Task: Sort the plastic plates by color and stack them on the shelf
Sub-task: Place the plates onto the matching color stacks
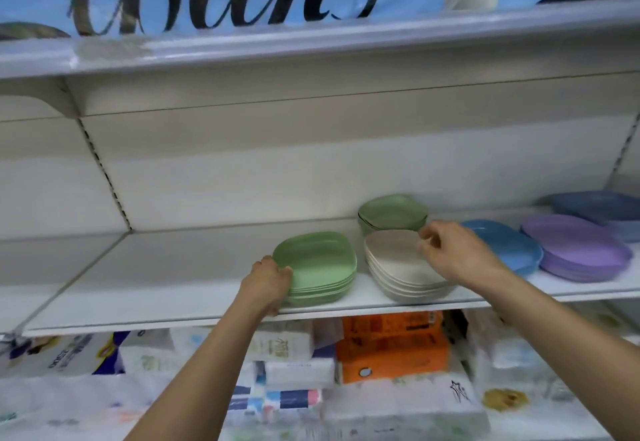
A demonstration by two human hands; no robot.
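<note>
On the white shelf (173, 278) stands a stack of green plates (320, 264), and my left hand (268, 283) grips its near-left edge. Right of it sits a stack of cream plates (398, 264). My right hand (453, 250) hovers over that stack's far-right rim with curled fingers, holding nothing. A second green stack (393, 212) stands behind the cream one. Further right lie blue plates (505, 243), purple plates (578, 250) and dark blue plates (595, 205).
An upper shelf (311, 49) with a blue printed pack overhangs the plates. Below the plate shelf lie tissue packs, among them an orange pack (391, 347). The left half of the plate shelf is bare white board.
</note>
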